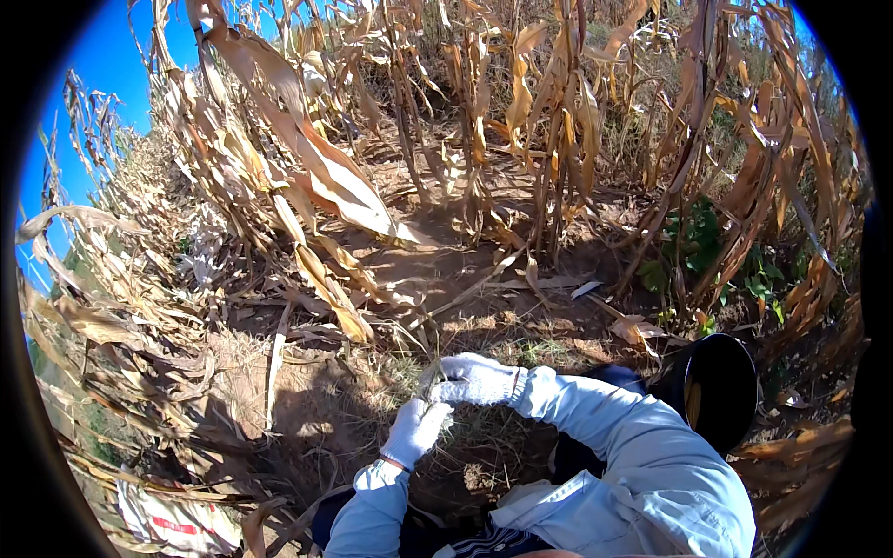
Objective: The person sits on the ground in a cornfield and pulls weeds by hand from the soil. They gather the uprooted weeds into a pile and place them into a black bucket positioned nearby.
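Observation:
Both my hands wear white knitted gloves and meet low in the middle of the view, just above the ground. My left hand [415, 431] is closed, its fingers pointing up against the right one. My right hand [476, 379] reaches in from the right with bent, closed fingers. Thin, dry grass-like stems [432, 372] show at the fingertips. What the fingers pinch is too small and covered to make out. Dry grass [484, 437] lies below and around the hands.
A black bucket [724, 395] stands beside my right arm. A white sack with red print [172, 521] lies at the lower left. Dry corn stalks [558, 139] rise ahead, and bent corn leaves [307, 158] lean in from the left. Green leafy plants [693, 242] grow at the right.

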Demonstrator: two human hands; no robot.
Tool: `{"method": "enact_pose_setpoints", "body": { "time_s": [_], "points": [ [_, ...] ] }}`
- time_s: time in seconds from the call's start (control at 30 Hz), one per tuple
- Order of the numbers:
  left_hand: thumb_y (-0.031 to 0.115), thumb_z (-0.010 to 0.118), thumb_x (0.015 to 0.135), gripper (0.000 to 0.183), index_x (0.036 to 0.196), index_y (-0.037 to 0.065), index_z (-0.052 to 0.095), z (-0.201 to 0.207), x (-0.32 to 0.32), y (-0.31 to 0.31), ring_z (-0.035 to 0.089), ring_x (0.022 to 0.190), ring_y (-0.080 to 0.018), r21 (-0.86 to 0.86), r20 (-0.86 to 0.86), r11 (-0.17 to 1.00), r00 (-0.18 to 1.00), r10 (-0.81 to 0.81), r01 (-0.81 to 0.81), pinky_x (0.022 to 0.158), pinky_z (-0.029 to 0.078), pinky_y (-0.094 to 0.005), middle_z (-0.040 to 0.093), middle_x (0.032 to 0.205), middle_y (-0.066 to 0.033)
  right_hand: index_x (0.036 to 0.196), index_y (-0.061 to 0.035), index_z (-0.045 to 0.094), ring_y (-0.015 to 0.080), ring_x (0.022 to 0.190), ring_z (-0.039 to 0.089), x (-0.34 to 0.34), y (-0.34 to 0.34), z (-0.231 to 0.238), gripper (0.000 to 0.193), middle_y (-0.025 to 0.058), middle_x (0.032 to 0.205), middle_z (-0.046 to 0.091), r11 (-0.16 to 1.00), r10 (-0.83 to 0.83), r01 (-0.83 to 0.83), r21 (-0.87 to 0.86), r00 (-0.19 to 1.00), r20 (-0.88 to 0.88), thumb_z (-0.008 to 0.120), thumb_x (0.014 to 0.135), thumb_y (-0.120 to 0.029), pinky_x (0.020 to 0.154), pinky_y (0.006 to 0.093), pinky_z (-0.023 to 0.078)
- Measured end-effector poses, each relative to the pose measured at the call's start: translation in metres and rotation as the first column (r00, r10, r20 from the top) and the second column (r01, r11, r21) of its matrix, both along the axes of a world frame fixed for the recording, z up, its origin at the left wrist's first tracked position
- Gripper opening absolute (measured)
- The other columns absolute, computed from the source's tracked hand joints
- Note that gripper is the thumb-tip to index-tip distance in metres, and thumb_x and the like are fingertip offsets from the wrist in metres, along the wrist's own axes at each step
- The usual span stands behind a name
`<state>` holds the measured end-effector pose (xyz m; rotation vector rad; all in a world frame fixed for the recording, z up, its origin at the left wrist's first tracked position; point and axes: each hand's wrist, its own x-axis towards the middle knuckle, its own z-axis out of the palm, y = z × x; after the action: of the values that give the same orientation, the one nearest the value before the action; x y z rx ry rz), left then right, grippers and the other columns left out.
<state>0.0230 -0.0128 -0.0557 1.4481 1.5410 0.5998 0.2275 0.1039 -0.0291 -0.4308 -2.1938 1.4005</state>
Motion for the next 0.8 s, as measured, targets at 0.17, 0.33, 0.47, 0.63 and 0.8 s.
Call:
{"method": "enact_pose_setpoints", "body": {
  "time_s": [0.17,0.33,0.47,0.63,0.8],
  "points": [
    [0.04,0.064,0.105,0.045,0.126,0.001,0.071,0.006,0.005,-0.004,0.065,0.079,-0.0185,0.069,0.194,0.988,0.974,0.121,-0.136,0.071,0.051,-0.0386,0.075,0.094,-0.0097,0.126,-0.0065,0.073,0.0228,0.104,0.072,-0.004,-0.005,0.021,0.042,0.0126,0.111,0.078,0.986,-0.077,0.099,-0.132,0.984,0.159,0.07,0.104,-0.042,0.093,0.04,0.056],
    [0.045,0.064,0.107,0.056,0.138,-0.002,0.065,-0.007,-0.002,-0.005,0.064,0.099,-0.0166,0.037,0.433,0.968,0.877,0.208,-0.248,0.088,0.052,-0.0337,0.074,0.112,-0.0096,0.12,-0.005,0.073,0.0322,0.102,0.073,-0.013,-0.008,0.037,0.037,0.0181,0.107,0.076,0.966,-0.205,0.24,-0.094,0.937,0.284,0.066,0.103,-0.037,0.091,0.0421,0.056],
    [0.036,0.06,0.111,0.041,0.126,-0.002,0.067,0.018,0.001,-0.003,0.067,0.096,-0.0139,0.038,0.346,0.971,0.915,0.208,-0.235,0.088,0.054,-0.0303,0.073,0.108,-0.0062,0.119,-0.0045,0.074,0.0325,0.101,0.072,-0.006,0.001,0.02,0.034,0.0175,0.105,0.075,0.956,-0.289,0.293,-0.023,0.95,0.116,0.062,0.107,-0.033,0.089,0.0435,0.055],
    [0.033,0.06,0.112,0.038,0.125,-0.002,0.067,0.026,0.002,-0.007,0.065,0.099,-0.0156,0.056,0.456,0.957,0.86,0.228,-0.283,0.09,0.052,-0.0318,0.074,0.108,-0.0082,0.116,-0.0044,0.073,0.0293,0.09,0.068,-0.002,0.001,0.046,0.034,0.0139,0.096,0.071,0.928,-0.356,0.373,-0.023,0.902,0.245,0.062,0.108,-0.035,0.082,0.0432,0.054],
    [0.029,0.059,0.112,0.037,0.128,-0.004,0.066,0.032,0.0,-0.001,0.064,0.097,-0.0159,0.04,0.267,0.966,0.935,0.235,-0.255,0.088,0.052,-0.0319,0.073,0.108,-0.0093,0.112,-0.0035,0.072,0.0271,0.086,0.066,-0.001,0.012,0.031,0.035,0.0127,0.093,0.069,0.892,-0.442,0.451,-0.019,0.881,0.167,0.065,0.106,-0.037,0.079,0.0432,0.053]
  ]
}}
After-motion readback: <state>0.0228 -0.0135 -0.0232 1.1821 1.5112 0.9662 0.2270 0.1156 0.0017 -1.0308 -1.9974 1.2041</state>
